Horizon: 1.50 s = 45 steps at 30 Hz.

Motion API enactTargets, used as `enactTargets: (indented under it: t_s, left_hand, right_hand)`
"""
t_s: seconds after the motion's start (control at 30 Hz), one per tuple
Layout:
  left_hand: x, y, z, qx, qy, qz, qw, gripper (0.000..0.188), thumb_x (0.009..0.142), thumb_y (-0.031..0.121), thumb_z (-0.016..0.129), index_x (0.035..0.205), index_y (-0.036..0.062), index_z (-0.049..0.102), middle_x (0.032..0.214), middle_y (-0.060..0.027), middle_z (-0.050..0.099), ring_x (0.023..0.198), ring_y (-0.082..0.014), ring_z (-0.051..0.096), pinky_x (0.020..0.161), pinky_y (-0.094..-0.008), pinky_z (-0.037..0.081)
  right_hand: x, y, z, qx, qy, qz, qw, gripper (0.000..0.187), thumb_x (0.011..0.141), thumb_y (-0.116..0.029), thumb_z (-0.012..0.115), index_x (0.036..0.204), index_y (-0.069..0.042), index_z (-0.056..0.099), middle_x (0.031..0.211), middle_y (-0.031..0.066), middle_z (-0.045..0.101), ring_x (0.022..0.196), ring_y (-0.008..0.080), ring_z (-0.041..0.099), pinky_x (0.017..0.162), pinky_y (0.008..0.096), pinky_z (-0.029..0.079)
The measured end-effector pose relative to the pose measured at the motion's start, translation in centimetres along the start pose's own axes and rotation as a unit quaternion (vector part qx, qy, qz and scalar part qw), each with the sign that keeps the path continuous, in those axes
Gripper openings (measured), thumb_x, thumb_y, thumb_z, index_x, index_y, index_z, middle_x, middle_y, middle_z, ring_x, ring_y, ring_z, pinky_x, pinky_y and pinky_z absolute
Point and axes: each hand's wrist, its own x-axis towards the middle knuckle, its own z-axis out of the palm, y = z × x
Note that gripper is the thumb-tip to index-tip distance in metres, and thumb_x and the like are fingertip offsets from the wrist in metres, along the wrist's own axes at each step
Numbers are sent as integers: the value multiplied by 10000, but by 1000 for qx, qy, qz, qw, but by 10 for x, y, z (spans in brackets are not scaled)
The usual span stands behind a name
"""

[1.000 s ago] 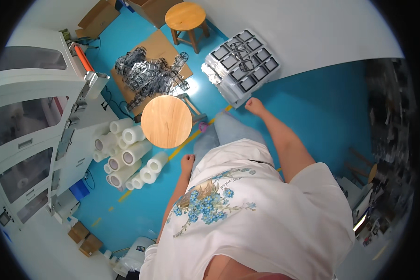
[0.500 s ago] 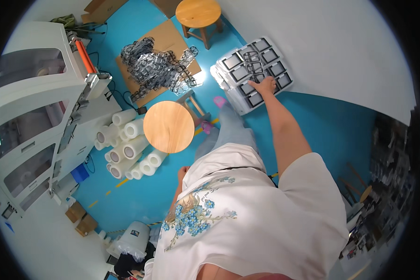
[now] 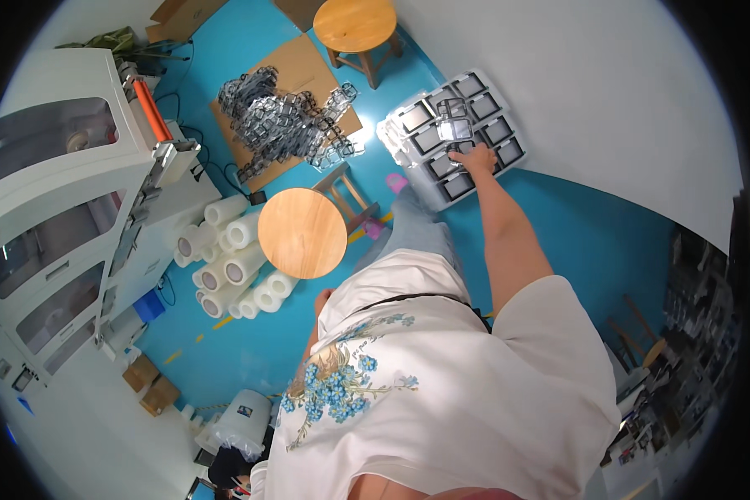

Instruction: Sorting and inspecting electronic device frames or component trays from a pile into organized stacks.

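Note:
My right hand (image 3: 477,158) reaches over a stack of white trays (image 3: 442,179) at the upper right. Its fingers are closed on the near end of a black-rimmed frame piece (image 3: 453,125), which lies across the top tray and has a bright, shiny middle. Several square, black-rimmed panels (image 3: 496,128) sit in rows in that tray. My left hand (image 3: 323,300) hangs low beside my waist, partly behind my shirt; its fingers are hidden.
Loose dark frames (image 3: 283,117) lie heaped on a cardboard sheet (image 3: 287,62). A round wooden stool (image 3: 302,233) stands by white rolls (image 3: 217,271). Another stool (image 3: 356,23) is at the back, white machines (image 3: 129,196) at left, a wall (image 3: 592,100) at right.
The frame piece under my right hand has shifted and tilted, and its middle now shines brightly. My right hand has moved slightly toward me. My left hand stays by my waist.

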Motion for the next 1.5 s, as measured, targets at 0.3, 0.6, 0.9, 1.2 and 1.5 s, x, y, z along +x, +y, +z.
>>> enactTargets:
  t_s: [0.3,0.6,0.9,1.2,1.5]
  left_hand:
    - [1,179,-5,-48,-38,87,994,322,947,306,629,985,-10,680,834,-52,678,768,-121,615,685,-276,500]
    - [-38,363,6,-477,-196,153,843,636,957,329,650,1440,83,319,1324,-91,567,1091,-170,606,897,-317,507]
    - [-91,367,-64,-574,-208,291,737,445,1031,129,458,1454,189,334,1373,-170,550,1198,-326,602,900,-437,577]
    - [-130,371,-73,-542,-254,304,741,559,1028,121,462,1533,172,228,1350,-210,549,1194,-389,592,934,-498,555]
    - [-144,373,-67,-466,-281,284,790,600,1002,128,532,1535,146,257,1326,-191,570,1126,-324,645,855,-384,593]
  right_hand:
    - [-58,-38,-36,161,59,-389,905,333,771,-144,697,1078,-45,612,881,135,660,809,324,650,724,416,517]
    - [-256,-119,-102,-14,-24,-706,707,400,720,7,630,1105,-100,632,1051,94,621,974,309,610,775,408,529]
    - [-282,-125,-115,364,-243,-496,750,150,926,-169,678,890,-23,674,777,-27,609,688,20,501,622,183,410]
    - [-272,-182,-141,389,-403,-448,697,426,1043,-382,481,1022,-9,687,792,-15,622,676,39,462,623,190,376]
    - [-287,-189,-145,397,-366,-476,694,163,911,-160,723,959,-14,667,774,-13,659,695,31,590,607,171,421]
